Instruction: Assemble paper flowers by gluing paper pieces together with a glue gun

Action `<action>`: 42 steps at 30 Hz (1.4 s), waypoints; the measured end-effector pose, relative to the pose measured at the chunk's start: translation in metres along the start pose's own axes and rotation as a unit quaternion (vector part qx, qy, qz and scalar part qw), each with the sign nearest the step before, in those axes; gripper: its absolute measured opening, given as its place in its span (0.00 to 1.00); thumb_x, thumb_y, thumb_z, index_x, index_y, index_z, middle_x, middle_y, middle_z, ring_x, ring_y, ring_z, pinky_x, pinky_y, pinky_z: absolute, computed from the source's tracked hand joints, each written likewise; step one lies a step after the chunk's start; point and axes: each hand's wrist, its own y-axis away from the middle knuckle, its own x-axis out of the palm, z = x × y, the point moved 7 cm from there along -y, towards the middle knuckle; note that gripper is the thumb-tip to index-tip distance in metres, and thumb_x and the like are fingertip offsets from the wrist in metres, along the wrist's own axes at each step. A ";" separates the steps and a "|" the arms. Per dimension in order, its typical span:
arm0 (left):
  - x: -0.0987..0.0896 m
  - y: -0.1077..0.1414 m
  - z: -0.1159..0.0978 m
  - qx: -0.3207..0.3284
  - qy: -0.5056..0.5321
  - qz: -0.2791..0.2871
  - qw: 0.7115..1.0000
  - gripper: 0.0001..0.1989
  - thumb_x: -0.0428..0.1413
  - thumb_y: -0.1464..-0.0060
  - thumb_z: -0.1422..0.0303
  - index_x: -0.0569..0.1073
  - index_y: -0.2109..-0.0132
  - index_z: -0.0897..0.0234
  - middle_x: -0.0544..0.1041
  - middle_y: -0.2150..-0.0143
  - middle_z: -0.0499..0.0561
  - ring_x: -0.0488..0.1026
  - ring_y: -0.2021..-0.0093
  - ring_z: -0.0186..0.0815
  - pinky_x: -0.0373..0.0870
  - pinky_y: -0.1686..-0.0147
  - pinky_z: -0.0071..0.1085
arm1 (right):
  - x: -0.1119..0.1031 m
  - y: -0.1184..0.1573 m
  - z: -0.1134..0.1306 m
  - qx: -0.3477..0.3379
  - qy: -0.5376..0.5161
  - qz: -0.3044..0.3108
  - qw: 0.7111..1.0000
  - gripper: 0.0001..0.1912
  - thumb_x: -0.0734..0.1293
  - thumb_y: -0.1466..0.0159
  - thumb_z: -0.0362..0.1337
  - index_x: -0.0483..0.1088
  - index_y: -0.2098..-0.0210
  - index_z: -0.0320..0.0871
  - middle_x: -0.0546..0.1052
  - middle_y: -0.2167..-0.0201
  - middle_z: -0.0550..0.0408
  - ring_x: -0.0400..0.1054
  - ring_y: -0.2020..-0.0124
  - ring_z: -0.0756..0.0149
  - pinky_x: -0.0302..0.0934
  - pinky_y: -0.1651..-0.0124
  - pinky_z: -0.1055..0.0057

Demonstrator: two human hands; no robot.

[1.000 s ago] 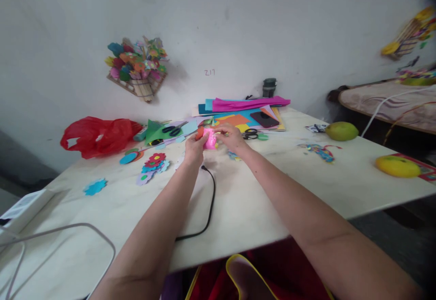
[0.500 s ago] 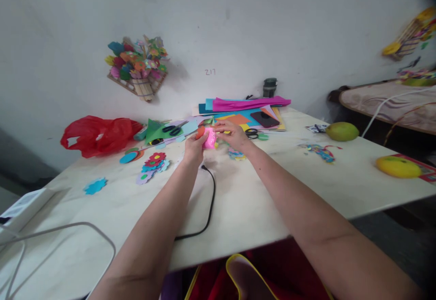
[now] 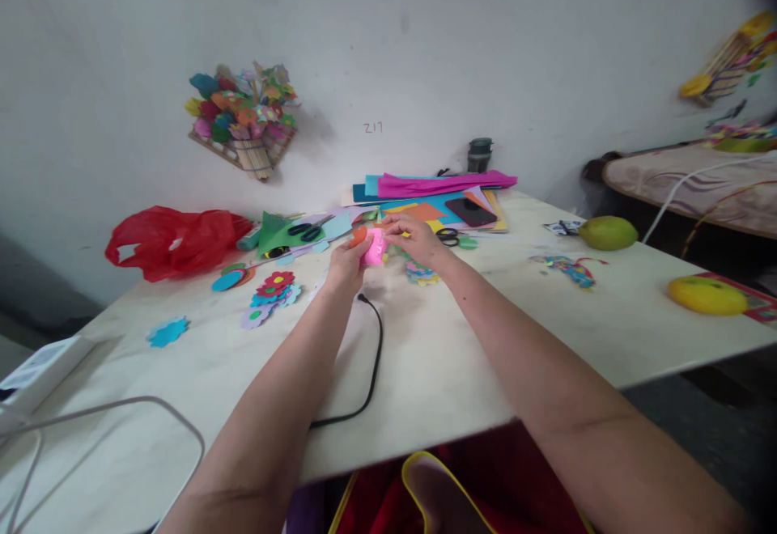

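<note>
Over the middle of the table, my left hand (image 3: 347, 261) is closed on a small bright pink, shiny piece (image 3: 375, 249) whose kind I cannot make out. A bit of orange paper or foam (image 3: 359, 235) shows at the same fingertips. My right hand (image 3: 418, 241) meets the pink piece from the other side, thumb and fingers pinched together at its upper edge. What lies between the right fingertips is too small to name. Beyond the hands are scissors with black handles (image 3: 447, 236) and orange sheets (image 3: 425, 211). Paper flower shapes (image 3: 421, 273) lie below the right hand.
A red plastic bag (image 3: 173, 243), more scissors (image 3: 309, 229) and stacked paper flowers (image 3: 274, 295) are on the left. A black cable (image 3: 377, 364) crosses the front. Right of centre lie a phone (image 3: 470, 211), a green mango (image 3: 608, 232) and a yellow mango (image 3: 707, 295).
The right fingertips have drawn in closer together at the upper edge of the pink piece. The left hand keeps its hold almost in place. The whole view has shifted very slightly.
</note>
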 end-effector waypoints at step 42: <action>-0.011 -0.010 0.007 0.030 -0.099 -0.029 0.994 0.21 0.71 0.78 0.66 0.75 0.72 0.68 0.73 0.77 0.47 0.67 0.78 0.28 0.64 0.76 0.25 | -0.020 0.012 -0.044 0.285 -0.123 -0.125 0.942 0.08 0.68 0.44 0.31 0.68 0.79 0.41 0.67 0.86 0.62 0.62 0.86 0.74 0.63 0.82 0.76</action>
